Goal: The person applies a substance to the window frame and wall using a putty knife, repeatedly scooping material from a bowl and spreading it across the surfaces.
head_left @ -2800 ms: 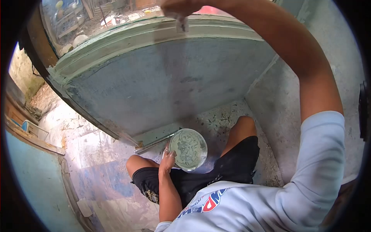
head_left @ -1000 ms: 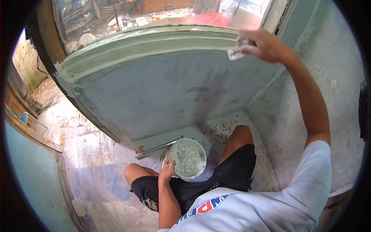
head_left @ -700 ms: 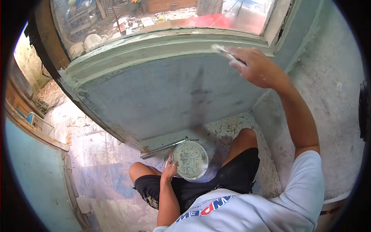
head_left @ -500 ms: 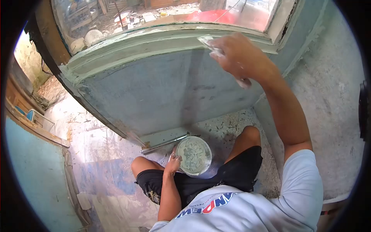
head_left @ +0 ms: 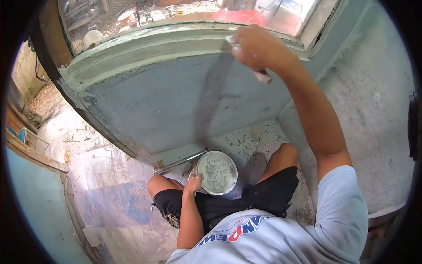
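Note:
My right hand [head_left: 257, 47] is raised at the window ledge [head_left: 176, 47], closed around a putty knife [head_left: 263, 77]. The handle end sticks out below the fist, and a pale, smeared part of the tool shows at the ledge; most of it is hidden by my fingers. Pale green filler coats the ledge. Between my legs stands a round bucket [head_left: 216, 173] with greenish-grey filler inside. My left hand [head_left: 192, 182] grips its left rim, fingers bent over the edge.
A metal tube [head_left: 182, 163] lies on the floor left of the bucket, beside the blue-grey wall panel [head_left: 149, 103]. Window glass [head_left: 176, 13] rises above the ledge. A rough grey wall [head_left: 365, 119] stands to the right. Debris is scattered across the floor [head_left: 105, 163].
My right hand with the putty knife has shifted slightly left and up along the ledge. The camera view has moved a little. My left hand remains on the bucket.

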A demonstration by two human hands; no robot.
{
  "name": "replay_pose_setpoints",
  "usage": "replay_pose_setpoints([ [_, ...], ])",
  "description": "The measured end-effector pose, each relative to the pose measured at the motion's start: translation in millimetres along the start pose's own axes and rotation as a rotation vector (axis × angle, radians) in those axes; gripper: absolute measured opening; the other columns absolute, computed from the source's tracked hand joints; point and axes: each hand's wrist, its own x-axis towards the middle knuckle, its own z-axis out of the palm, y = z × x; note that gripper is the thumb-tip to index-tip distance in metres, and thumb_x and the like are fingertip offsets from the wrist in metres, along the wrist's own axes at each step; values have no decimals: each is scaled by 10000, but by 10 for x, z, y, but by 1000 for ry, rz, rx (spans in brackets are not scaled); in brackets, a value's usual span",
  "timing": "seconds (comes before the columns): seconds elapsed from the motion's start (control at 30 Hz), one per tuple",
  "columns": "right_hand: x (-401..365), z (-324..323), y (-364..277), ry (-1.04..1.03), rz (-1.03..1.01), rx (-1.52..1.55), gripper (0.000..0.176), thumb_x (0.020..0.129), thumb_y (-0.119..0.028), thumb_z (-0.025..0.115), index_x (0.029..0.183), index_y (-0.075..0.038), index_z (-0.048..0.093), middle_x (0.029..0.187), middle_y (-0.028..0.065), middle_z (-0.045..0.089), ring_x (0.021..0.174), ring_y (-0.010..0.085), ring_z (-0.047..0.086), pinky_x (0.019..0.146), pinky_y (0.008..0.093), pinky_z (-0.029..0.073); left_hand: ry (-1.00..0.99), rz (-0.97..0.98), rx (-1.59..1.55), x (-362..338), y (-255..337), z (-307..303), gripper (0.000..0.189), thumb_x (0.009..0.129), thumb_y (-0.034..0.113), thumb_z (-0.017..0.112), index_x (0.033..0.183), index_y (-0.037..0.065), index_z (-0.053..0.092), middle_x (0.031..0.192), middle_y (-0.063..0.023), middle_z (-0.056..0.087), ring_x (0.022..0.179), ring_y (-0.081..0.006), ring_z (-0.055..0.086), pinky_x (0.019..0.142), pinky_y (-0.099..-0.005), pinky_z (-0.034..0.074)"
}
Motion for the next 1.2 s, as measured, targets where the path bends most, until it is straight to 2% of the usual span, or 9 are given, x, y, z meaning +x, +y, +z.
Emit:
replay_pose_setpoints([
  [0.07,-43,-36,44,92,78,-13,203,788,-133,573,816,40,676,777,213,684,743,363,682,697,465,546,-23,-32,12,-121,182,46,756,791,76,511,1515,13,304,1344,-174,528,1183,-270,507,998,-312,399],
  [0.2,-49,15,-189,235,-20,36,184,760,-108,563,784,27,685,787,238,680,742,377,685,697,466,551,-74,-58,13,-79,123,45,755,813,97,501,1521,-16,263,1460,-222,426,1291,-285,452,1039,-312,379],
  [0.43,-31,51,-163,91,111,-5,205,807,-154,582,862,11,690,812,236,666,795,402,656,758,470,529,-83,48,106,-27,123,40,837,727,98,508,1522,-4,269,1470,-210,421,1353,-320,393,1112,-328,294],
  [0.53,-58,-27,-138,65,182,29,197,804,-151,583,856,3,693,793,233,662,789,403,659,758,477,530,-138,-10,-46,-91,267,45,834,724,77,501,1525,16,275,1471,-209,425,1360,-319,391,1117,-336,288],
  [0.57,-40,-51,-159,45,182,51,198,806,-148,579,853,8,692,786,232,661,789,404,659,758,479,531,-106,39,7,-30,151,37,738,808,105,502,1513,10,305,1444,-186,453,1246,-268,482,1010,-306,399],
  [0.9,-18,-72,-394,88,64,-38,211,827,-141,558,829,40,667,815,243,664,823,393,665,755,485,533,-113,0,39,27,62,29,701,808,106,495,1481,-17,341,1492,-241,384,1345,-323,403,1081,-334,342],
  [0.97,9,-138,-341,-36,208,31,216,813,-138,558,809,50,663,786,238,663,785,395,668,744,484,536,-117,-30,-30,34,52,33,547,818,111,482,1345,-31,514,1531,-277,306,1384,-357,350,1094,-355,331],
  [1.03,79,-3,-347,154,22,-38,203,791,-120,560,783,56,660,743,227,662,745,395,671,734,485,539,-158,42,147,155,-126,-18,397,825,118,467,1150,-34,638,1542,-312,252,1389,-396,334,1097,-374,327],
  [1.2,47,-123,-730,78,8,-14,158,752,-102,583,758,30,672,751,213,675,766,368,686,714,459,554,-109,19,277,116,-22,33,359,827,133,462,1077,-29,662,1542,-322,241,1384,-411,333,1109,-371,309],
])
